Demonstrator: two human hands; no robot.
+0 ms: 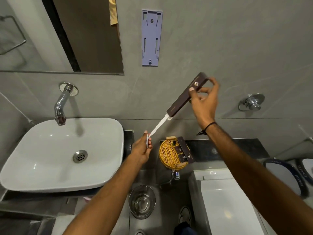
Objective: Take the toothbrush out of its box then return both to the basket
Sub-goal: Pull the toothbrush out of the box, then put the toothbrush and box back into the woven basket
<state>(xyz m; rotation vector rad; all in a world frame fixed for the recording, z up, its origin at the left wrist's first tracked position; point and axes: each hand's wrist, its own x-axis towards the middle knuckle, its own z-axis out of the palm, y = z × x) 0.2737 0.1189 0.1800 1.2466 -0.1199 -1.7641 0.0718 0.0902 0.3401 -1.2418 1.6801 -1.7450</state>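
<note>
The box (187, 94) is a long, slim, dark brown carton with a matte face and a small pale emblem near its upper end. It slants in the air in front of the grey wall, upper end to the right, open lower end pointing down-left. The right hand (204, 100) holds it near that upper end, thumb pressed on the front face and fingers curled around the back edge, closed on the carton. A thin dark band circles the right wrist.

A white toothbrush (158, 125), smooth and narrow, sticks out of the box's lower mouth, most of it already clear of the carton. Its far end is pinched in the left hand (141, 150), fingers drawn tight around it, above the gap between sink and basket.

The basket (169, 154) is round, woven of yellow-brown wicker, with small wooden handles at two sides. It sits on the dark, speckled stone tabletop (228, 148) and holds several small dark brown cartons with the same pale emblem.

To the left lies a glossy white sink (42, 155), a rounded rectangle with a metal drain, under a curved chrome tap (61, 104). A clear glass (142, 201) with a heavy base stands lower down, nearer the camera.
</note>
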